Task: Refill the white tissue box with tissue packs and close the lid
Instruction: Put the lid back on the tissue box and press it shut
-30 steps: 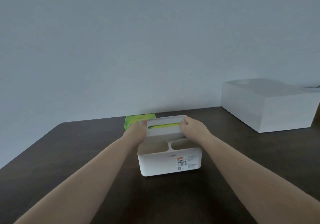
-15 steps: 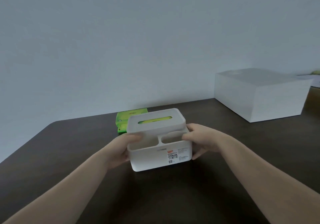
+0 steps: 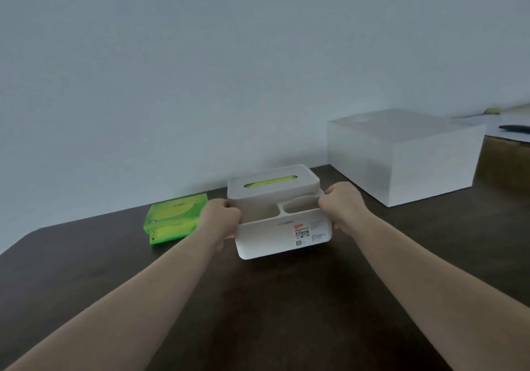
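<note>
We see the white tissue box (image 3: 282,227) near the middle of the dark desk (image 3: 258,313), gripped at both ends. The left hand (image 3: 222,218) has its fingers (image 3: 229,237) curled tight around the left side wall; the right hand (image 3: 342,203) clamps the right side wall likewise. The lid (image 3: 272,181) sits closed, green showing through its slot, with two open compartments in front and a label on the front wall. A green tissue pack (image 3: 175,217) lies just left; a large white box (image 3: 404,155) stands well apart, right.

White tissue box (image 3: 282,231), green showing through its slot; green tissue packs (image 3: 173,217); dark brown surface (image 3: 272,313); white bin (image 3: 404,155).
</note>
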{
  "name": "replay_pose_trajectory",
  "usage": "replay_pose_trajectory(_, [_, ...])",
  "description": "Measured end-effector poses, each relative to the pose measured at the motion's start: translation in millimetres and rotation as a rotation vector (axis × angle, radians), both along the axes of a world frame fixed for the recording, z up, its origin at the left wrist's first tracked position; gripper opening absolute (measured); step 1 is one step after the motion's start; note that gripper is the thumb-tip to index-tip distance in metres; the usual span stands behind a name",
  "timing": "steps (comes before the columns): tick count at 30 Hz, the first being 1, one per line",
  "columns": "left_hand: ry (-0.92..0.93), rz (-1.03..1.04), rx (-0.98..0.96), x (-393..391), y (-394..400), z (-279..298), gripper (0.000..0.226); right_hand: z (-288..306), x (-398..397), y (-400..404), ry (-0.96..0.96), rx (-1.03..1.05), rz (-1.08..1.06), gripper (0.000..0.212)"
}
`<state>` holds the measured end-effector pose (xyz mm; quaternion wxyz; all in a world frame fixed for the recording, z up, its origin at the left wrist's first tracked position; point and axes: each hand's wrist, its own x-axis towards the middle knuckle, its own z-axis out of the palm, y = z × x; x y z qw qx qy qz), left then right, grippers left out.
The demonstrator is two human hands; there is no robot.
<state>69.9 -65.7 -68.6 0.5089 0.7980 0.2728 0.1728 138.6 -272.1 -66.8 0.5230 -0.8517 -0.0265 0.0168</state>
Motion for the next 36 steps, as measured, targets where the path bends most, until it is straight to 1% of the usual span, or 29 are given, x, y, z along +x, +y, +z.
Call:
replay_pose_trajectory(4, [-0.054,0.006,0.001,74,-26,9,0.019,0,59,-19,-0.077,0.082,-0.131,0.019])
replay_pose_trajectory(7, [-0.078,0.018,-0.020,123,-37,7,0.017,3,100,-18,-0.122,0.084,-0.200,0.019])
replay_pose_trajectory(9, [-0.083,0.032,-0.026,148,-41,2,0.016,3,123,-14,-0.150,0.066,-0.249,0.026])
replay_pose_trajectory(15, [-0.062,0.021,0.051,190,-47,-11,0.017,-16,158,-4,-0.171,0.036,-0.294,0.035])
replay_pose_trajectory(19, [-0.080,0.037,0.067,209,-52,-13,0.017,-23,166,1,-0.295,0.012,-0.300,0.038])
replay_pose_trajectory(21, [-0.078,0.056,0.047,213,-56,-15,0.016,-30,166,3,-0.385,-0.096,-0.287,0.039])
replay_pose_trajectory(24, [-0.112,0.091,0.021,214,-61,-17,0.018,-41,163,7,-0.546,-0.341,-0.234,0.041])
replay_pose_trajectory(26, [-0.123,0.139,-0.011,215,-68,-17,0.028,-44,166,5,-0.578,-0.398,-0.205,0.042])
replay_pose_trajectory(29, [-0.119,0.178,-0.094,215,-79,-16,0.034,-44,170,-3,-0.557,-0.422,-0.119,0.048])
replay_pose_trajectory(31, [-0.138,0.173,-0.155,215,-84,-15,0.035,-43,169,-6,-0.540,-0.477,-0.082,0.053])
replay_pose_trajectory(34, [-0.183,0.122,-0.226,212,-86,-16,0.039,-37,169,-9,-0.494,-0.577,-0.071,0.058])
replay_pose_trajectory(36, [-0.183,0.033,-0.284,205,-83,-18,0.039,-31,161,-8,-0.454,-0.569,-0.041,0.057])
